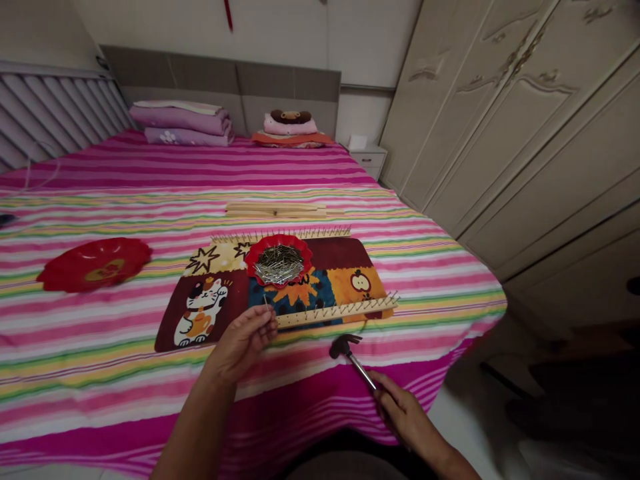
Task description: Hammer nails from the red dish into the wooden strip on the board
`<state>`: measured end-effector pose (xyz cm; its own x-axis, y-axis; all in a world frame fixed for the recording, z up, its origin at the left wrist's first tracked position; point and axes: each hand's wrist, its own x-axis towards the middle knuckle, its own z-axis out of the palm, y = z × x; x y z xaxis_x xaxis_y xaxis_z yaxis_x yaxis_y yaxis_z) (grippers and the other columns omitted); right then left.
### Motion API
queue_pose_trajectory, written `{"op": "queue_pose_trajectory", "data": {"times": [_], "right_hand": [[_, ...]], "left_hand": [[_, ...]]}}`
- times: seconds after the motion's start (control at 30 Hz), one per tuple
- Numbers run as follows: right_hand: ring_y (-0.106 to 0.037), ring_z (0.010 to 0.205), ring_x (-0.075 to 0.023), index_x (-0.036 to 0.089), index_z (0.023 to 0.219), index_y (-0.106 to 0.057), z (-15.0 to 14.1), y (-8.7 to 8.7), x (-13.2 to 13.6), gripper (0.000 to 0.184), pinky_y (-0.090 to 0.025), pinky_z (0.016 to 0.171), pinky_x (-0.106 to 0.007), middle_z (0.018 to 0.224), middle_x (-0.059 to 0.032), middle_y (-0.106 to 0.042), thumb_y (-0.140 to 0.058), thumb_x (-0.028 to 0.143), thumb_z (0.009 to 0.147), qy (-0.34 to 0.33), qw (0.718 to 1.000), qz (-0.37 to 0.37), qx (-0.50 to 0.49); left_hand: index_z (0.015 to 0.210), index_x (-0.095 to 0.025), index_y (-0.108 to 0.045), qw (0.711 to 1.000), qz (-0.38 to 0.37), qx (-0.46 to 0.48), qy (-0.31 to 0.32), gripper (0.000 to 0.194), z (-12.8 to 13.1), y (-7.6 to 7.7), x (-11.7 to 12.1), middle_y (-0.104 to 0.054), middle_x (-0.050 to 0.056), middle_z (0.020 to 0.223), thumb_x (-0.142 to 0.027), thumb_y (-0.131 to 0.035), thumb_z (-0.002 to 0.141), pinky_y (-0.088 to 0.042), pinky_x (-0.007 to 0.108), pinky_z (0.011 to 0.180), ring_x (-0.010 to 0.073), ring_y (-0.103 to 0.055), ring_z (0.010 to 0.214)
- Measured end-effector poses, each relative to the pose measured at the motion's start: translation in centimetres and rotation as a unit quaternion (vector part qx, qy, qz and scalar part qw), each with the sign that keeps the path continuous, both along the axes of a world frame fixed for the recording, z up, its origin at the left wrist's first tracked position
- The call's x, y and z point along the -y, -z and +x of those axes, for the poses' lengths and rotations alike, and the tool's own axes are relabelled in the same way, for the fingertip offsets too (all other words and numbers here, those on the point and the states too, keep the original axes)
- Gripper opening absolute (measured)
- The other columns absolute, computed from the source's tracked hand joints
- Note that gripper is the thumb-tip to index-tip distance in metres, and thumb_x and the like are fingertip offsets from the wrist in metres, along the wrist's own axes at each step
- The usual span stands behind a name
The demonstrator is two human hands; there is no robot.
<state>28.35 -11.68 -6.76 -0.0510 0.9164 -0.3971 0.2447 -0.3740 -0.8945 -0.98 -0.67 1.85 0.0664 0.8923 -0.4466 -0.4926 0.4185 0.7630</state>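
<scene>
My left hand (246, 339) pinches a thin nail upright at the left end of a wooden strip (336, 310) studded with a row of nails. My right hand (403, 410) grips the metal handle of a small hammer (350, 353), whose dark head hovers just below the strip. The strip lies on a colourful patchwork mat (210, 303) with a cat picture, spread on the striped bedspread (150, 200). A red dish full of nails (279, 261) sits on the mat behind the strip.
A second nailed strip (300, 234) lies along the mat's far edge, with plain wooden slats (280, 210) beyond it. An empty red dish (95, 263) rests at the left. Folded bedding (183, 123) and a headboard are at the back, wardrobe doors (525, 120) on the right.
</scene>
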Motion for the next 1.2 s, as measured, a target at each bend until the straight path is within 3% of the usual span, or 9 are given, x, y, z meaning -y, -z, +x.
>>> {"op": "queue_pose_trajectory", "data": {"times": [0.13, 0.23, 0.4, 0.6, 0.83, 1.0, 1.2], "right_hand": [[-0.030, 0.045, -0.0113, 0.015, 0.118, -0.052, 0.0, 0.3, 0.0, 0.049, -0.022, 0.041, -0.022, 0.050, 0.0083, -0.032, -0.043, 0.043, 0.078, 0.002, 1.000, -0.005, 0.008], [-0.029, 0.044, -0.0111, 0.015, 0.118, -0.052, 0.1, 0.2, 0.0, 0.049, -0.022, 0.041, -0.022, 0.050, 0.0085, -0.031, -0.042, 0.042, 0.079, -0.007, 1.000, -0.007, 0.021], [-0.030, 0.046, -0.0110, 0.017, 0.122, -0.051, 0.2, 0.1, 0.1, 0.049, -0.024, 0.042, -0.022, 0.054, 0.0072, -0.034, -0.041, 0.039, 0.080, -0.021, 0.999, 0.005, 0.046], [-0.037, 0.050, -0.0133, 0.017, 0.120, -0.054, 0.4, 0.4, 0.0, 0.047, -0.034, 0.049, -0.024, 0.055, 0.0055, -0.039, -0.042, 0.039, 0.080, -0.031, 0.997, 0.026, 0.059], [-0.032, 0.047, -0.0111, 0.015, 0.119, -0.054, 0.3, 0.2, 0.0, 0.044, -0.028, 0.045, -0.022, 0.054, 0.0069, -0.035, -0.042, 0.036, 0.081, -0.035, 0.998, 0.016, 0.048], [-0.038, 0.048, -0.0116, 0.016, 0.119, -0.055, 0.5, 0.5, 0.0, 0.042, -0.034, 0.047, -0.023, 0.055, 0.0054, -0.042, -0.042, 0.034, 0.082, -0.038, 0.997, 0.035, 0.058], [-0.052, 0.061, -0.0156, 0.018, 0.112, -0.061, 0.2, -0.4, 0.3, 0.038, -0.045, 0.059, -0.026, 0.068, -0.0004, -0.059, -0.048, 0.034, 0.080, -0.034, 0.993, 0.076, 0.078]], "left_hand": [[0.070, -0.014, -0.063, 0.988, 0.026, -0.148, -0.028, 0.031, 0.2, 0.4, -0.4, -0.062, -0.001, 0.064, -0.031, -0.077, 0.048, -0.045, 0.018, 0.056, 0.0065, -0.054, 0.057], [0.077, -0.015, -0.063, 0.970, 0.076, -0.230, -0.011, 0.038, 0.9, 0.6, -0.7, -0.061, -0.002, 0.060, -0.037, -0.075, 0.049, -0.043, 0.019, 0.053, 0.0086, -0.054, 0.056], [0.071, -0.016, -0.062, 0.938, 0.112, -0.327, 0.016, 0.031, 2.3, 1.3, -1.5, -0.061, -0.001, 0.057, -0.039, -0.069, 0.051, -0.043, 0.022, 0.051, 0.0126, -0.057, 0.055], [0.072, -0.017, -0.063, 0.917, 0.123, -0.379, 0.030, 0.026, 3.1, 2.8, -2.4, -0.061, -0.002, 0.058, -0.040, -0.061, 0.059, -0.045, 0.024, 0.059, 0.0126, -0.057, 0.056], [0.076, -0.019, -0.062, 0.904, 0.150, -0.399, 0.031, 0.024, 3.5, 3.7, -2.5, -0.062, -0.002, 0.064, -0.038, -0.060, 0.061, -0.045, 0.023, 0.058, 0.0116, -0.056, 0.056], [0.076, -0.020, -0.061, 0.896, 0.159, -0.413, 0.030, 0.022, 3.6, 4.1, -2.4, -0.063, -0.002, 0.065, -0.038, -0.057, 0.065, -0.044, 0.022, 0.057, 0.0116, -0.057, 0.057], [0.077, -0.023, -0.063, 0.825, 0.184, -0.531, 0.059, 0.017, 3.6, 3.8, -1.8, -0.066, -0.004, 0.070, -0.035, -0.052, 0.071, -0.042, 0.022, 0.062, 0.0125, -0.059, 0.066]]}}
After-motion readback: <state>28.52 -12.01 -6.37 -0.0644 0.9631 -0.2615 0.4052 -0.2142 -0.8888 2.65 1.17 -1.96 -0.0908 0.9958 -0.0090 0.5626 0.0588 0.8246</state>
